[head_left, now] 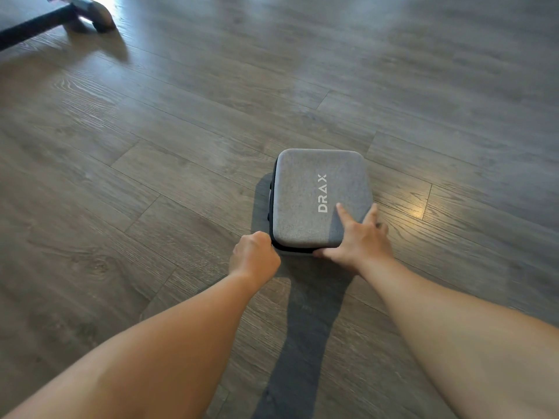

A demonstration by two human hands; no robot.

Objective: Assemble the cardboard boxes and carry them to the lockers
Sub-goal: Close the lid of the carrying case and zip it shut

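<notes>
Your left hand (255,255) is curled into a fist against the near-left corner of the grey fabric case (320,201), which lies flat on the wood floor (151,146); whether those fingers pinch a zipper pull there cannot be told. Your right hand (358,237) rests spread on the near-right corner, forefinger on the lid and thumb along the near edge, so press down there while the left works. No cardboard boxes or lockers are in view.
</notes>
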